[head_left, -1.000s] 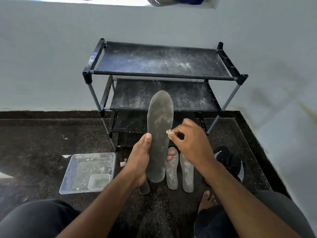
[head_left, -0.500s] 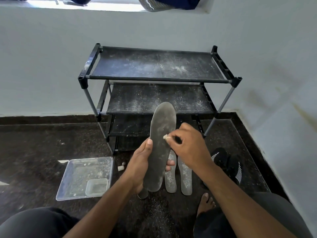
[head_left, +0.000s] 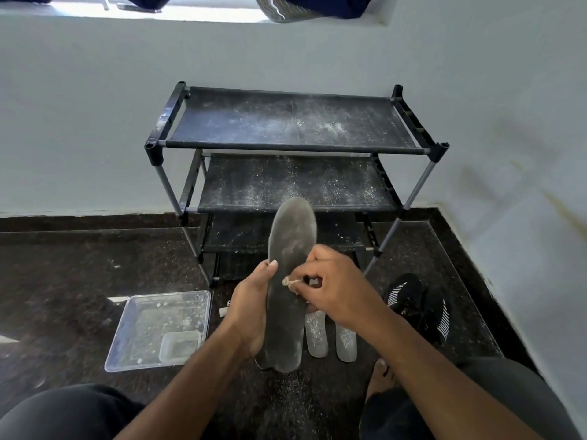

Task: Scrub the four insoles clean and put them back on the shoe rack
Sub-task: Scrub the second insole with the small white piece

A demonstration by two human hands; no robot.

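Head view: the held insole (head_left: 290, 281) looks thin, light & bendy, so it prob flops if you grab just one end. Best place to hold it is the middle/heel part, w/ the palm behind it, so it stays flat when you rub it. It looks dusty, not wet, so prob not slippery.

It stands almost upright, toe at 12 o'clock, heel at 6. The left hand (head_left: 251, 315) is at its 9 o'clock side, fingers curled round the back & thumb pressed on the front edge. The right hand (head_left: 336, 293) is at its 3 o'clock side, fingertips pinched tight on a small pale scrubber (head_left: 290, 282) that touches the insole's face near the middle.

Two more insoles (head_left: 330, 335) lie flat on the floor, just behind the hands at about 4 o'clock from the held one. One more peeks out under the heel; can't see much of it.

The shoe rack (head_left: 295, 147) is at 12 o'clock, well apart from the hands. A clear tray (head_left: 158, 328) sits at 8 o'clock.
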